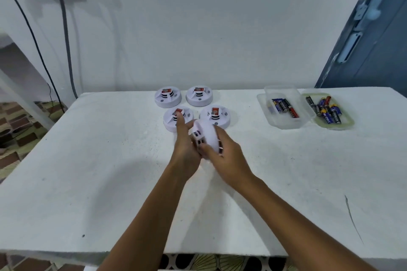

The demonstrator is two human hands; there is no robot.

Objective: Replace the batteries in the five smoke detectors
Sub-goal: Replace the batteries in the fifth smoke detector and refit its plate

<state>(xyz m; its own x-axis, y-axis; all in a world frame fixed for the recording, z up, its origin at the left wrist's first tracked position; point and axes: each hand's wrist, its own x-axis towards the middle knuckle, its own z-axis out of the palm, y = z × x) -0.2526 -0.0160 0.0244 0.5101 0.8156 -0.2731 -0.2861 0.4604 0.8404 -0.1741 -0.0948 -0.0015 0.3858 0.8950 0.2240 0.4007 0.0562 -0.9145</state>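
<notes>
A white smoke detector (206, 136) is tilted on edge above the table's middle, blurred by motion. My left hand (186, 146) holds its left side, fingers stretched up past it. From the right, my right hand (222, 154) grips its lower edge. Several more white detectors lie flat just beyond: two at the back (167, 97) (199, 95) and two nearer (176, 117) (217, 115), each with a red label on top. A clear tub (284, 105) holds a few batteries; a green-rimmed lid (330, 110) beside it carries several more.
The white table (99, 171) stands against a pale wall. Cables (63, 28) hang down the wall at the left. A blue door (374, 39) is at the right. Patterned floor shows past the table's left and near edges.
</notes>
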